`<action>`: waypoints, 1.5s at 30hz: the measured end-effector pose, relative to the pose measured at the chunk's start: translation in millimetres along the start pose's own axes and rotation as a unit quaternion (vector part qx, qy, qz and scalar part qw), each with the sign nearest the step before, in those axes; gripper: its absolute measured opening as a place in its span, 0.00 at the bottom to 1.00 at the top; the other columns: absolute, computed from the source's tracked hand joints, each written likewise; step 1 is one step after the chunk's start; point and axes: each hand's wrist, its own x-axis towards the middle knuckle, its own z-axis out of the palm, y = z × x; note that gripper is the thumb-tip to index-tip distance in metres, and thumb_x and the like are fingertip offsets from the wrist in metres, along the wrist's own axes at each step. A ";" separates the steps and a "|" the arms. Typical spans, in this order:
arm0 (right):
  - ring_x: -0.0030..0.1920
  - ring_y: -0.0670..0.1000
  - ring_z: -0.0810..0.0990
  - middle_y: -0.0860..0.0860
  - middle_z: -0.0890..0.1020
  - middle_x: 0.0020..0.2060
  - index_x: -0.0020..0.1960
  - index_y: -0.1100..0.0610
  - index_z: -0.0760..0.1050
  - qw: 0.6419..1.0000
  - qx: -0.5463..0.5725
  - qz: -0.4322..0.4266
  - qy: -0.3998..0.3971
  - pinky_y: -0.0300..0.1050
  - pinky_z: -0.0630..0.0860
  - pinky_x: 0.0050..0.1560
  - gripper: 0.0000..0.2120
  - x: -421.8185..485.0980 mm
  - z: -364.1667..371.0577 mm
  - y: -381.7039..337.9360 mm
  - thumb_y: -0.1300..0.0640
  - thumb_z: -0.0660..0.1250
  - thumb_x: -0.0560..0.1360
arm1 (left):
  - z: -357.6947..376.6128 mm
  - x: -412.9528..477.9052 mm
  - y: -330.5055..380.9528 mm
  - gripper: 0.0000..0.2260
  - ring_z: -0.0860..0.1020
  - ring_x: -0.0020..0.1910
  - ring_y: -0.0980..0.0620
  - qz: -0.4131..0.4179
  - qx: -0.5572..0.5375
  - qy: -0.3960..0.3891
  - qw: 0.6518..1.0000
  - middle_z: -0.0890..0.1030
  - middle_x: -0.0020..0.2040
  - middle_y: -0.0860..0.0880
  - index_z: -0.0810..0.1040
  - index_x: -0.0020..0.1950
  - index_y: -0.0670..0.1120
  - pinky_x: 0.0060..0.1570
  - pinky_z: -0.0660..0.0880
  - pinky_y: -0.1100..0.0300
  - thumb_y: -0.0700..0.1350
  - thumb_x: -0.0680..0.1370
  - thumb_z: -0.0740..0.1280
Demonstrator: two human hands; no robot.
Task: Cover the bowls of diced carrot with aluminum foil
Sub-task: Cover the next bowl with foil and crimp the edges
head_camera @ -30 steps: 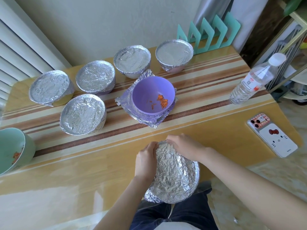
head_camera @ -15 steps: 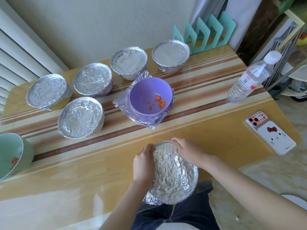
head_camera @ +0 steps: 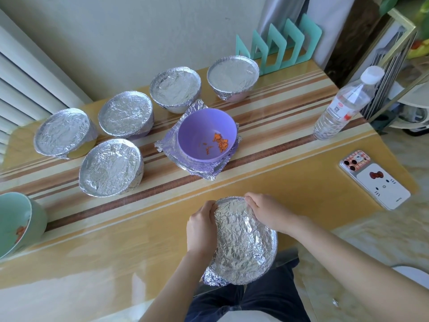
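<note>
**Inspector:** What is recorded at the left of the table (head_camera: 92,263)?

**Assistant:** A green bowl (head_camera: 34,219) is noted at the left edge, uncovered, with orange pieces seen inside. To its right, five foil-covered bowls (head_camera: 126,117) are found grouped toward the wall, each sealed across the rim.

**Inspector:** And at the centre?

**Assistant:** A purple bowl (head_camera: 197,126) is observed uncovered, with diced carrot (head_camera: 220,142) lying in it. It is set on crumpled foil sheets (head_camera: 197,173).

**Inspector:** Where is the item under work?

**Assistant:** The foil-wrapped bowl (head_camera: 243,242) is located at the near edge of the table, partly overhanging it. The left hand (head_camera: 202,228) is curled round its left rim, with the fingers closed on the foil. The right hand (head_camera: 269,212) is clasped over the far right rim, with the fingertips pressed onto the foil.

**Inspector:** And to the right?

**Assistant:** A water bottle (head_camera: 343,105) is recorded standing, capped. A phone (head_camera: 373,180) is laid face down nearer the front, well apart from the bowls.
</note>
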 end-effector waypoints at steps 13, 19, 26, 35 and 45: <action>0.47 0.57 0.79 0.57 0.81 0.48 0.62 0.57 0.74 0.987 -0.147 -0.069 0.000 0.43 0.66 0.38 0.19 19.7 -0.6 -38.1 0.70 0.57 0.75 | -0.5 4.4 6.5 0.07 0.76 0.36 0.42 0.018 0.020 -0.037 0.999 0.82 0.42 0.46 0.79 0.52 0.45 0.33 0.63 0.58 0.40 0.80 0.62; 0.34 0.47 0.73 0.47 0.75 0.36 0.61 0.56 0.74 0.997 -0.047 -0.060 0.011 0.37 0.65 0.32 0.13 17.7 -1.7 -22.9 0.60 0.55 0.82 | 1.7 3.3 4.3 0.08 0.78 0.37 0.40 0.025 0.024 -0.031 0.999 0.82 0.43 0.46 0.79 0.53 0.45 0.33 0.69 0.54 0.38 0.79 0.62; 0.21 0.40 0.68 0.41 0.71 0.30 0.62 0.58 0.75 0.999 0.016 -0.042 0.022 0.33 0.63 0.24 0.13 12.6 -3.2 -18.5 0.61 0.55 0.81 | 2.7 2.3 3.0 0.08 0.79 0.37 0.42 0.024 0.013 -0.016 0.999 0.83 0.43 0.46 0.79 0.54 0.46 0.33 0.67 0.58 0.40 0.79 0.62; 0.27 0.38 0.66 0.37 0.68 0.33 0.63 0.57 0.74 0.998 -0.003 -0.030 0.053 0.30 0.65 0.28 0.14 12.8 -4.3 -12.6 0.58 0.53 0.82 | 2.1 -3.0 13.3 0.16 0.76 0.55 0.42 -0.028 0.014 -0.015 0.999 0.74 0.65 0.48 0.65 0.70 0.48 0.42 0.69 0.55 0.43 0.81 0.56; 0.30 0.49 0.68 0.49 0.70 0.31 0.56 0.61 0.73 0.996 -0.067 -0.037 -0.039 0.40 0.58 0.28 0.11 25.9 -11.1 -23.8 0.60 0.53 0.82 | 0.6 19.0 10.2 0.07 0.70 0.33 0.44 0.023 0.006 -0.085 0.996 0.79 0.38 0.43 0.78 0.51 0.44 0.33 0.57 0.60 0.40 0.80 0.60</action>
